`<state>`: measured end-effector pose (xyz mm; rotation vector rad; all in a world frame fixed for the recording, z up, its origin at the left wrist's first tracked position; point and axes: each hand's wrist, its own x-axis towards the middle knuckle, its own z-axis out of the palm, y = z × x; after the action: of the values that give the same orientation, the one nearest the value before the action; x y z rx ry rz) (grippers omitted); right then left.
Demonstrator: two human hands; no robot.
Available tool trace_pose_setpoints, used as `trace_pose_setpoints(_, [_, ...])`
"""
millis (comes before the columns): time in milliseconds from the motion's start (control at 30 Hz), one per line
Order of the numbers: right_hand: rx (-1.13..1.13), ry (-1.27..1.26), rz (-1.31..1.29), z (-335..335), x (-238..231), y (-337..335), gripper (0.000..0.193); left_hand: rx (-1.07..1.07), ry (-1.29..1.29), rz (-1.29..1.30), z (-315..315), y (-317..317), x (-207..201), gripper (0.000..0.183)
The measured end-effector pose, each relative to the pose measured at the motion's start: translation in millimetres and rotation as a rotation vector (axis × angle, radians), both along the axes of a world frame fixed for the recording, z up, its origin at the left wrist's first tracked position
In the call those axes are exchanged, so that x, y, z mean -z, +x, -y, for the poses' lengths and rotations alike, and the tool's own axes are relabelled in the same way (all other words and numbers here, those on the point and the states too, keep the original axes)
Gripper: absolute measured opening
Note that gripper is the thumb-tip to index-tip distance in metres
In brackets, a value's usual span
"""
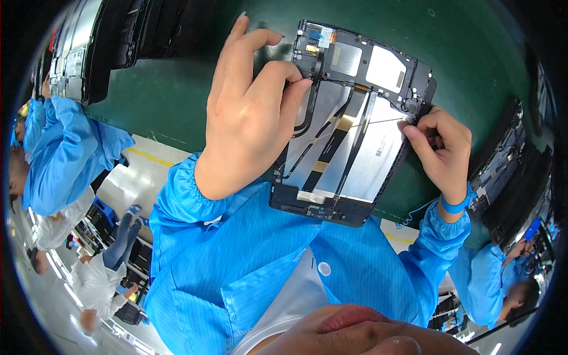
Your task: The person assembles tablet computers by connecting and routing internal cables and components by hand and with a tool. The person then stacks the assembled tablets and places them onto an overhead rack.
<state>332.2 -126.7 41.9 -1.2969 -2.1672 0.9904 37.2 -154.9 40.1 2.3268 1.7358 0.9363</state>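
Wearer's own face (pixel 361 334) pokes in at the bottom edge, closest to the cam, w/ the blue smock (pixel 260 248) just behind it. Main thing's a tablet (pixel 355 127) w/ its back off, tilted up between the two hands in front of the chest, over the green bench (pixel 165 106). Prob angled like that so the insides face the eyes; can't tell if its low edge rests on anything.

Right hand (pixel 444 145) has the tablet's right edge pinched, thumb on the inner face, which imo keeps it steady w/o covering the ribbon cables (pixel 337 139). Left hand (pixel 242 118) is at the upper left edge, thumb + index nearly together, other fingers raised, prob to stay clear of the parts. Can't tell if anything's between those tips.

Blue wristband (pixel 454 207) on the right wrist, prob anti-static. More device parts (pixel 97 65) stacked at far left, co-worker (pixel 74 160) nearby.
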Motion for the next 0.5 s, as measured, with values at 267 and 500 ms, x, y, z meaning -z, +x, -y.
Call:
trace_pose_setpoints(267, [-0.006, -0.001, 0.009, 0.0, -0.8, 0.5, 0.021, -0.012, 0.042, -0.057, 1.8, 3.7, -3.1, 0.021])
trace_pose_setpoints(500, [-0.019, 0.015, 0.003, -0.4, -1.7, -0.6, 0.021, -0.022, 0.097, -0.116, 2.6, 5.1, -2.0, 0.022])
